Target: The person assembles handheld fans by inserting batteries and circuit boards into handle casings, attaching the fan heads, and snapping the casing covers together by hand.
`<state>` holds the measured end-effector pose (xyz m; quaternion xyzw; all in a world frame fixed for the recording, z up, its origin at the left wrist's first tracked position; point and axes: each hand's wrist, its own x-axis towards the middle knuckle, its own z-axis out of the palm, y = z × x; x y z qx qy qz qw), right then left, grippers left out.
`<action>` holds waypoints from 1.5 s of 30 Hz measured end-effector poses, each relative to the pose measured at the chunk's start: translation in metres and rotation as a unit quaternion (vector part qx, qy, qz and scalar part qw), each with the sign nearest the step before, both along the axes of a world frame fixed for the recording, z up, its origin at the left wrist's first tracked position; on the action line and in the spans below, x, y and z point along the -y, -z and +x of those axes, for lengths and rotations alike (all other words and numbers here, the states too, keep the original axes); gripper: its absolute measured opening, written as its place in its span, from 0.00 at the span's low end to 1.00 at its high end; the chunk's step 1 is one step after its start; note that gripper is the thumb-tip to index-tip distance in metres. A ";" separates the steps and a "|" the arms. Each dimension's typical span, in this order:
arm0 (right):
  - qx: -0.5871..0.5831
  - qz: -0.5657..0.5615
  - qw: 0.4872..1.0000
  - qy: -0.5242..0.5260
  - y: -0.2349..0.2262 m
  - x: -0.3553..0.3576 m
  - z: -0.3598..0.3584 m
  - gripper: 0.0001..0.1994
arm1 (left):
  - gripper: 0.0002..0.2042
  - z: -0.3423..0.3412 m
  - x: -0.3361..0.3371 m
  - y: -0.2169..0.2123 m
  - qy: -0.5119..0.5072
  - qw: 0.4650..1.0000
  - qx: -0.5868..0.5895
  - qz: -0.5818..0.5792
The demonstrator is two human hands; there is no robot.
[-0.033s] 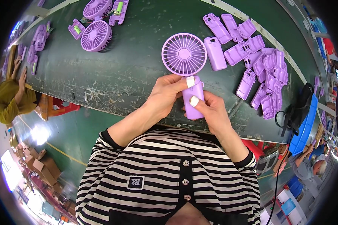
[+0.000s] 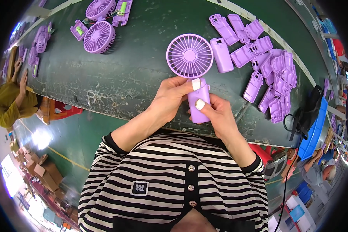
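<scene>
Both of my hands are closed around the handle of a purple handheld fan (image 2: pixel 199 110), held over the near edge of the green work surface (image 2: pixel 139 69). Its round slatted head points away from me. My left hand (image 2: pixel 169 96) grips the top of the handle, thumb laid across it just below the head. Lower down, my right hand (image 2: pixel 219 114) presses its thumb on the handle's front, with its fingers behind. White coverings wrap both thumb tips. Right beside the fan head lies a purple handle shell (image 2: pixel 222 55), outer side up.
A pile of purple handle shells (image 2: pixel 280 73) spreads to the right. At the far left are fan heads (image 2: pixel 99 37) with opened shells holding green batteries (image 2: pixel 123 8). A blue tray (image 2: pixel 312 133) and black cable stand at the right edge. A co-worker's hand (image 2: pixel 23 81) rests at left.
</scene>
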<state>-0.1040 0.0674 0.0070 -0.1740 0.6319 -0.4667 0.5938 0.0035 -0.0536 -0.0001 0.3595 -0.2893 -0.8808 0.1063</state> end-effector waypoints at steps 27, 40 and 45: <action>-0.054 -0.016 0.998 0.041 -0.010 0.007 0.010 0.14 | 0.13 0.004 -0.013 0.006 -0.012 0.993 -0.095 -0.077; 0.122 -0.064 0.988 0.073 -0.008 0.016 -0.001 0.14 | 0.14 0.000 -0.004 -0.004 0.020 0.992 -0.091 -0.090; 0.216 -0.139 0.967 0.007 0.007 0.026 -0.012 0.23 | 0.19 -0.012 0.028 -0.014 0.027 0.996 -0.069 -0.041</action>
